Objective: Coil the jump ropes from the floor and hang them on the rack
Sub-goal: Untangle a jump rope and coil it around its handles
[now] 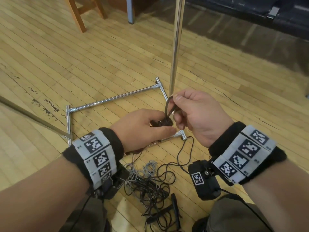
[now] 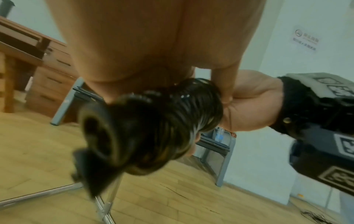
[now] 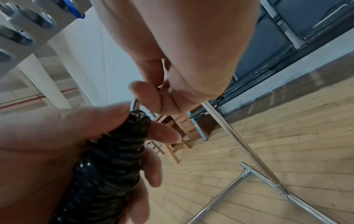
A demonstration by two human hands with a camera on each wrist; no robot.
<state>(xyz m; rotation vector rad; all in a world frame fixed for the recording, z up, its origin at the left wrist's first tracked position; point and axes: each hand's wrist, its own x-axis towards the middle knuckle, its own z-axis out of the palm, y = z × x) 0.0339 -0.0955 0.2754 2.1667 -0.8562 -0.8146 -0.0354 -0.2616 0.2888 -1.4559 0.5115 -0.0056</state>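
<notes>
The left hand grips a black coiled rope; the right hand pinches its end above the wooden floor.

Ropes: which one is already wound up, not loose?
The black rope gripped between both hands, a tight bundle. The grey rope and other black rope lie tangled on the floor.

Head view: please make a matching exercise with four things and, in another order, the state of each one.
Things:
1. left hand
2. right hand
3. rope pile
4. rack pole

States:
A. lies tangled on the floor
B. grips the coiled black rope
C. stands upright from the metal base
D. pinches a rope loop above the coil

Pairs: 1-B, 2-D, 3-A, 4-C
</notes>
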